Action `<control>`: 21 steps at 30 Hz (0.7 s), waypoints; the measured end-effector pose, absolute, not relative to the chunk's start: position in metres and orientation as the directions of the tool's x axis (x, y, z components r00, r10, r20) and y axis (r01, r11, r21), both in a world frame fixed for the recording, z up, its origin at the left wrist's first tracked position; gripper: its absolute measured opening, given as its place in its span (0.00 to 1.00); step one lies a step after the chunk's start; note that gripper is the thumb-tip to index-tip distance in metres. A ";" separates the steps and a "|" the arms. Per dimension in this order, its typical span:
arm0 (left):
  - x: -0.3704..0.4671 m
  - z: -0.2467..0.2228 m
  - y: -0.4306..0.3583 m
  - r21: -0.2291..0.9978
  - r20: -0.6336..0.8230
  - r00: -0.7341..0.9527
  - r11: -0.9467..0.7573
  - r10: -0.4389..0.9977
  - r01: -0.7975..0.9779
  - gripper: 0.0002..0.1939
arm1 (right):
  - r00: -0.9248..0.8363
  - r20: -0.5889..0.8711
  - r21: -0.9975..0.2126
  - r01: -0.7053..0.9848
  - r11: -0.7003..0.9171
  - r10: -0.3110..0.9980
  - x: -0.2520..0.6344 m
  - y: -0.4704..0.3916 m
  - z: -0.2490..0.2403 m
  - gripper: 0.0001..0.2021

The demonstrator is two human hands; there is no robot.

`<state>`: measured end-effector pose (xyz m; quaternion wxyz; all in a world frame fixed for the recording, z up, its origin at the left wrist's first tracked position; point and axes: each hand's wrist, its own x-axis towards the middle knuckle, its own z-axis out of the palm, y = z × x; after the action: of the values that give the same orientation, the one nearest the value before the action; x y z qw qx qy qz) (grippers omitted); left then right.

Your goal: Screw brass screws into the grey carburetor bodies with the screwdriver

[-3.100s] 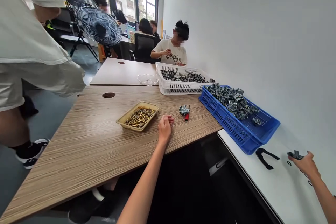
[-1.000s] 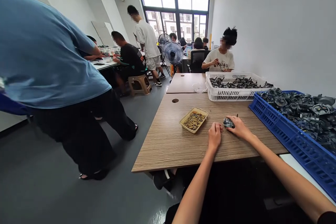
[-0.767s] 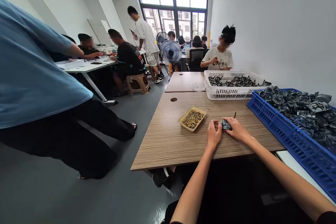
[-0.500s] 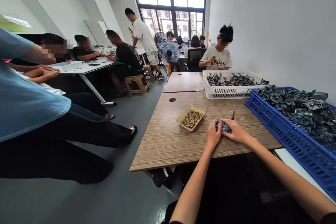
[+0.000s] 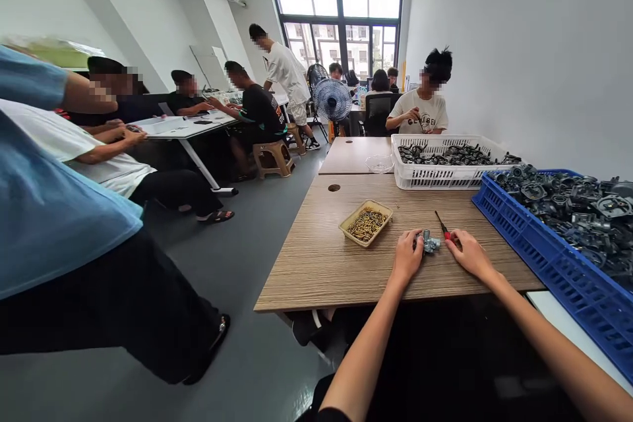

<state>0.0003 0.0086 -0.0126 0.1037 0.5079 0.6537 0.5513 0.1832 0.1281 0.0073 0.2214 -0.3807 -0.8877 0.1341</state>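
Note:
My left hand (image 5: 409,254) is closed on the left side of a small grey metal part (image 5: 431,243), low over the wooden table (image 5: 306,264). To the right of that part, my right hand (image 5: 467,250) has its fingers around the red handle of a screwdriver (image 5: 446,232), whose dark shaft points up and to the left. Left of my hands, a beige tray (image 5: 344,229) holds many small brass-coloured pieces.
A blue crate (image 5: 539,244) heaped with dark metal parts stands at the right. Behind the tray are a white crate (image 5: 430,178) of parts and a clear dish (image 5: 379,164). A person in blue (image 5: 64,211) stands at the left; others sit at tables beyond.
My right hand has come off the metal part, moved right and taken hold of the screwdriver. The view has shifted slightly, and the person in blue has changed leg position.

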 end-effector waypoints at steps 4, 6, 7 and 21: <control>0.004 -0.004 0.003 0.763 0.457 -0.482 -0.051 0.748 0.644 0.15 | -0.513 0.327 -0.321 0.730 0.603 0.794 0.182 0.124 -0.002 0.11; -0.001 0.008 -0.002 0.688 0.503 -0.445 -0.031 0.741 0.725 0.15 | -0.470 0.348 -0.292 0.768 0.570 0.811 0.179 0.121 -0.007 0.10; -0.007 0.016 -0.004 0.639 0.525 -0.405 -0.033 0.749 0.768 0.15 | -0.461 0.352 -0.289 0.775 0.562 0.815 0.178 0.119 -0.009 0.10; -0.175 0.066 -0.021 0.163 0.034 -0.314 0.304 0.949 0.939 0.14 | -0.446 0.371 -0.290 0.777 0.558 0.814 0.179 0.126 -0.018 0.11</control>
<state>-0.1754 -0.0209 0.0660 0.0340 0.5849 0.8068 0.0764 0.1787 0.1260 -0.0178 0.2395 -0.4684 -0.8495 0.0389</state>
